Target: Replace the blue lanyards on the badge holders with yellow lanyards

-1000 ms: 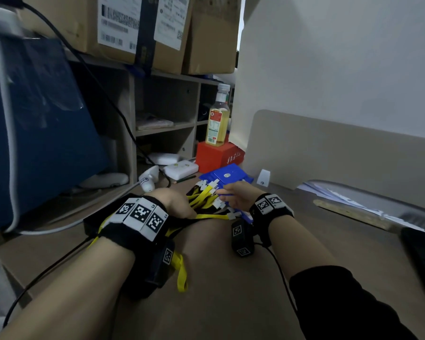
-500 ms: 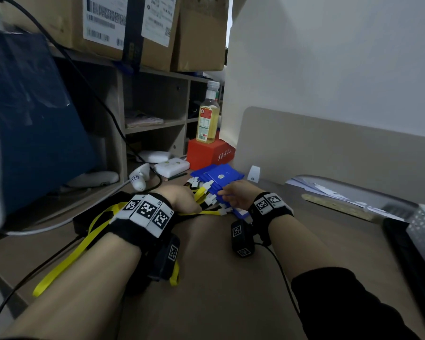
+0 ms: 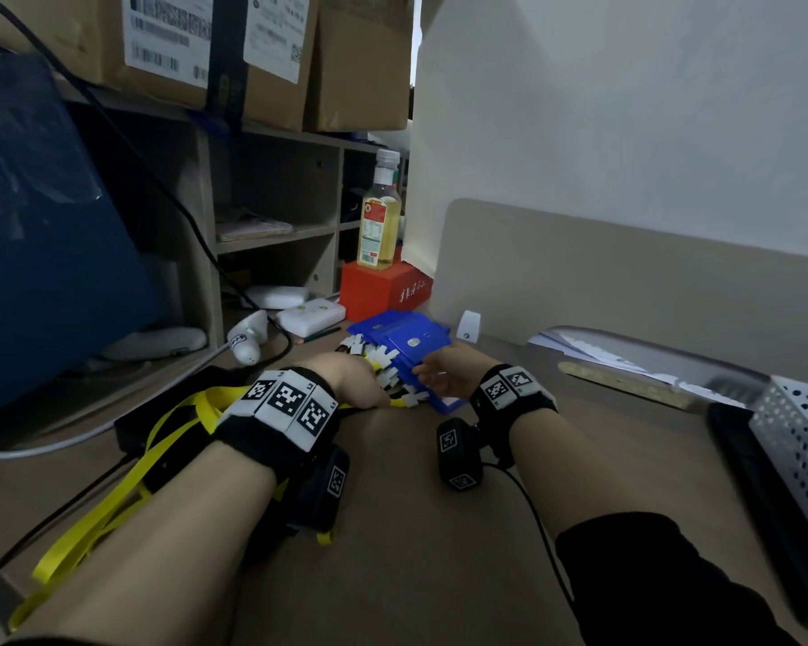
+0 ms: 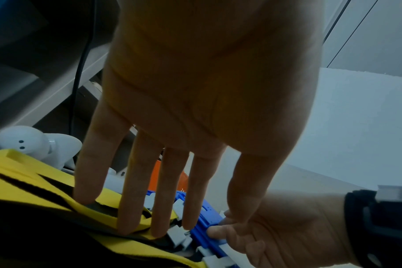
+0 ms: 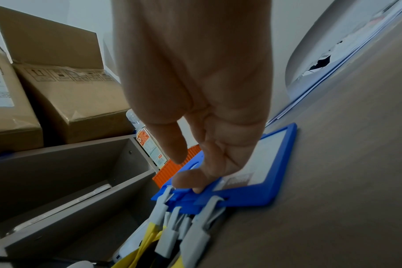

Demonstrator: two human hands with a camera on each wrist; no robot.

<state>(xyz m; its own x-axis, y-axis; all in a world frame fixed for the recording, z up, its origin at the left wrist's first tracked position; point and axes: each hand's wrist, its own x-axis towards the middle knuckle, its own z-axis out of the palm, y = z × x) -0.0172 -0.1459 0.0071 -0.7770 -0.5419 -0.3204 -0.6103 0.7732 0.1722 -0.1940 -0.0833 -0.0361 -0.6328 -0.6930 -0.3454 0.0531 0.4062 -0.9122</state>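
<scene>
A stack of blue badge holders (image 3: 404, 340) lies at the back of the desk, with white-grey clips (image 3: 376, 361) fanned out at its near end. Yellow lanyards (image 3: 113, 496) trail from the clips toward the left, under my left forearm. My left hand (image 3: 353, 382) lies flat with straight fingers (image 4: 126, 208), pressing the yellow lanyards (image 4: 23, 181) and clips down. My right hand (image 3: 439, 375) pinches the clip end of a blue badge holder (image 5: 252, 190) between thumb and curled fingers (image 5: 188, 179). Grey clips (image 5: 195, 235) hang from that end.
Behind the stack stand a red box (image 3: 383, 291) with a bottle (image 3: 379, 212) on it, a shelf unit (image 3: 271, 235) and cardboard boxes (image 3: 206, 49). A white gadget (image 3: 248, 342) and black cable lie left. A ruler (image 3: 626, 384), papers and a perforated metal tray (image 3: 798, 449) sit right.
The yellow lanyards have been drawn out to the left and now trail past my left forearm. Both hands stay at the stack, the left one flattened on the clips.
</scene>
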